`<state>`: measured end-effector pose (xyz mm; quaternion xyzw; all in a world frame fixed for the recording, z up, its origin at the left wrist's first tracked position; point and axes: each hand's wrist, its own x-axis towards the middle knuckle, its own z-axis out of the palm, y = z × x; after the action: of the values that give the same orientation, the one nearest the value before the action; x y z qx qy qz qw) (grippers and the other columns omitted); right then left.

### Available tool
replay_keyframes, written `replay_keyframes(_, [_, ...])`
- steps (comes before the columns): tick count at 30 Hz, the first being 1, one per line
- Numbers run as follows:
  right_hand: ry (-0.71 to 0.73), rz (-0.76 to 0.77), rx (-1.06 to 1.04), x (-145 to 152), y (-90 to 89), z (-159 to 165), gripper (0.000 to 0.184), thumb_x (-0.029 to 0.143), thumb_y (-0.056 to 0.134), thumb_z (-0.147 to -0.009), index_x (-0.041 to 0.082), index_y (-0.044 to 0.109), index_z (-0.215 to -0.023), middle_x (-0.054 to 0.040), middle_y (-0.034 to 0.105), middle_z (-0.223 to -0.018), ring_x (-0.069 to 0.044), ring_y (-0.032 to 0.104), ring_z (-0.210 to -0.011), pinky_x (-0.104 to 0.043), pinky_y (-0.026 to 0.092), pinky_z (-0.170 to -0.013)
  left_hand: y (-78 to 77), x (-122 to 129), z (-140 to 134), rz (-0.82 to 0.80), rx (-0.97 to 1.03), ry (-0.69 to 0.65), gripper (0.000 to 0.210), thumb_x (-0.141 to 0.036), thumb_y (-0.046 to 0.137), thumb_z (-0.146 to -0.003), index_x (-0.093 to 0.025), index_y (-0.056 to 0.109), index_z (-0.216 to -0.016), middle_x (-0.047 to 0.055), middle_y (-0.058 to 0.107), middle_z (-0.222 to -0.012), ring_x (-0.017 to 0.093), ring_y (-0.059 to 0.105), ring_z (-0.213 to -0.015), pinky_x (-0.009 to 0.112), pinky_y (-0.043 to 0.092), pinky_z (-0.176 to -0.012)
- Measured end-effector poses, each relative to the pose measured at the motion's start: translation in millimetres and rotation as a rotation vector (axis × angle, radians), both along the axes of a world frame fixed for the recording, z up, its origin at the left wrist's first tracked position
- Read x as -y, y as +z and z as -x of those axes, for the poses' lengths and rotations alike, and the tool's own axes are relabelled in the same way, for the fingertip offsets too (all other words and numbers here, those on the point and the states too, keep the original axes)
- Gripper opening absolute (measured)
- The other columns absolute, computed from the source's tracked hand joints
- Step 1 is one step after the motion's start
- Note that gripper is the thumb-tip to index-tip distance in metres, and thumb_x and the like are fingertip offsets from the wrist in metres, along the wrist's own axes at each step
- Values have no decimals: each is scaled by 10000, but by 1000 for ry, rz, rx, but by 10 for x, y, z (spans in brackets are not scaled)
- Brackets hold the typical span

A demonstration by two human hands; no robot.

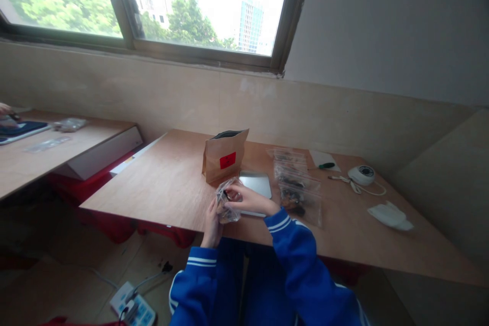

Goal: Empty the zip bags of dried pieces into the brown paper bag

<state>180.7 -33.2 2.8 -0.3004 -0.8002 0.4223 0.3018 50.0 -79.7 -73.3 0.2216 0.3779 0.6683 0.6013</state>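
Observation:
My left hand (211,225) is closed around the side of a clear plastic bag (233,215) with brownish pieces in it, above the table's front edge. At the bag's mouth, the fingers of my right hand (244,197) are bent and pinched together. A small dark bit shows by these fingertips, but I cannot make out what it is. Just behind the bag, an open brown paper pouch (217,160) with a red label stands upright. Partly behind my right hand lies a flat silver-topped device (257,183), perhaps a small scale.
Several zip bags (301,191) with dark and brown contents lie in a column to the right. Beyond them are a green-handled tool (326,165) on white paper, a white dome camera (361,175) with its cable and a crumpled white tissue (390,215). A power strip (133,305) lies on the floor.

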Motion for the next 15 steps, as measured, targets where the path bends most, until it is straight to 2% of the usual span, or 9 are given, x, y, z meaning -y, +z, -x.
replay_keyframes(4, [37,53,-2,52,7,9,353,272,707,-752,179,582,-1069,-45,621,-1017,-182,606,-941,-325,503,-840,-33,-31,-14,21,43,25,408,-393,720,-674,-156,673,-1003,77,721,-966,265,669,-895,329,534,-716])
replay_keyframes(8, [42,96,1,127,-8,31,397,231,712,-745,187,534,-1097,-55,616,-1029,-195,605,-972,-357,482,-881,-82,-36,-26,63,75,76,424,-376,752,-640,-144,666,-984,77,723,-926,268,679,-871,353,535,-741])
replay_keyframes(12, [-49,119,-60,163,-63,-5,395,232,731,-721,200,558,-1076,-50,626,-1033,-189,619,-929,-354,496,-852,-65,-27,-30,59,89,64,392,-406,727,-680,-128,681,-953,83,726,-900,265,676,-890,337,532,-749])
replay_keyframes(15, [-192,194,-183,148,-127,-65,442,278,777,-669,201,550,-1041,-46,633,-1022,-176,632,-868,-339,519,-795,-18,-26,-25,42,100,25,422,-429,675,-741,-125,680,-1034,111,720,-1010,259,664,-950,321,526,-787])
